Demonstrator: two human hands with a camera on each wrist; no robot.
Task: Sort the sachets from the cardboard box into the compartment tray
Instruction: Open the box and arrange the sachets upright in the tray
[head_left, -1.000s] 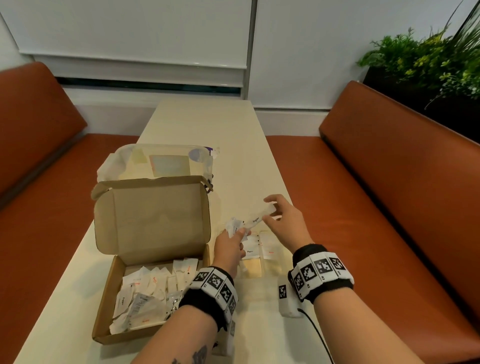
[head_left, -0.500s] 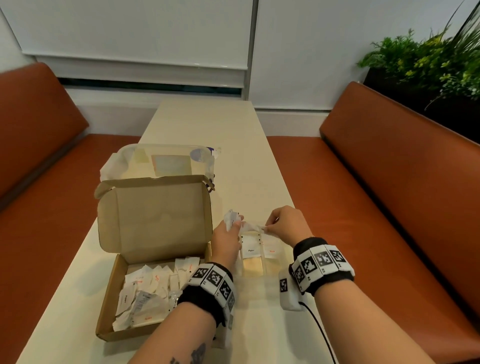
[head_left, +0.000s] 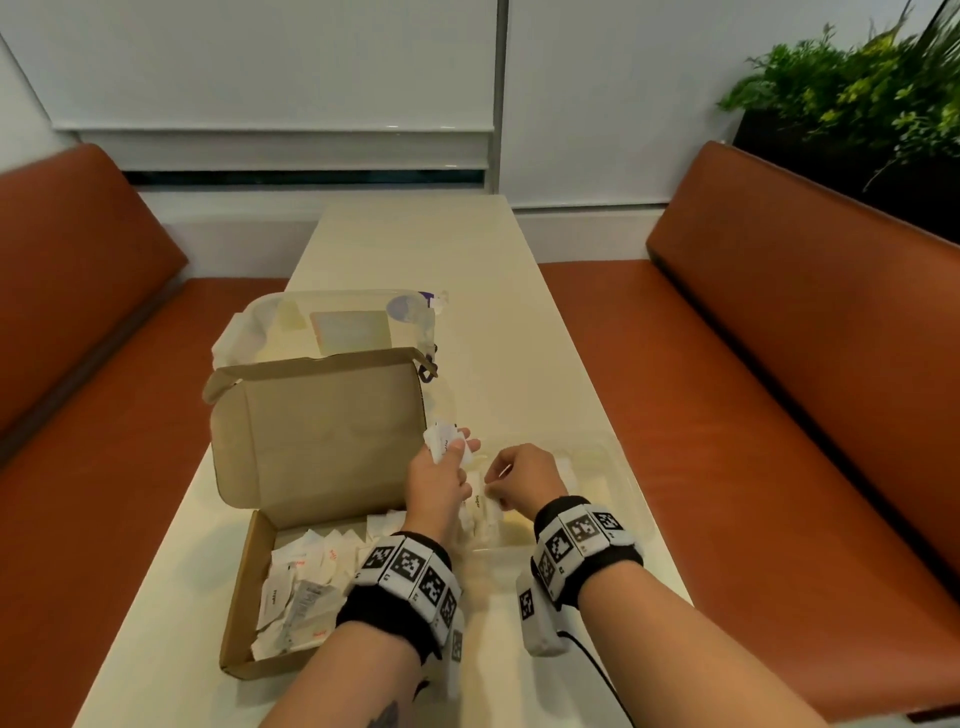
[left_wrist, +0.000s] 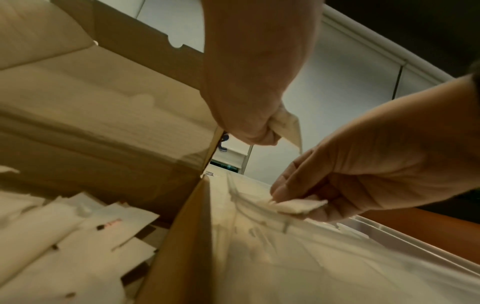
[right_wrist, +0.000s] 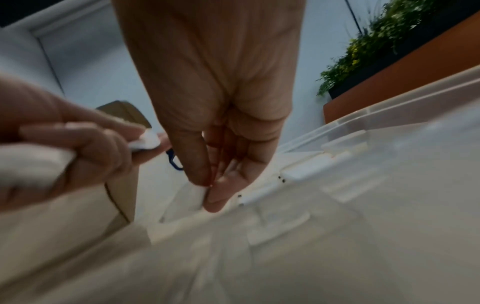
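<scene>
1. Since 1 second ago the right hand (head_left: 522, 480) has dropped from holding a long sachet up over the desk (head_left: 405, 244) to the near-left part of the compartment tray (head_left: 621, 470), where its thumb and forefinger now pinch a white sachet (left_wrist: 298, 205) low against the tray's contents.
2. Over the same second the left hand (head_left: 439, 480) has stayed just left of the right hand, at the gap between the cardboard box (head_left: 317, 436) and the tray, fingers (right_wrist: 85, 133) curled round a small bunch of sachets (head_left: 441, 439) whose ends stick up past the knuckles.
3. Camera view has also tipped a little, so box and tray sit lower in the head view; neither seems to have shifted on the desk.
4. My reading: 1 sachet is being set into its compartment and has not been let go, since the fingertips (right_wrist: 207, 181) are closed on its edge. Which compartment it is going into I cannot tell; the tray is clear and the dividers blur in both wrist views.
5. Sorted sachets already lie in the tray under and beside the right hand, 1 printed with a word too small to read.
6. Many loose sachets (head_left: 306, 587) remain in the box at the near left, so the task looks well short of done.
7. A clear lidded container (head_left: 332, 327) stands beyond the box's raised flap.
</scene>
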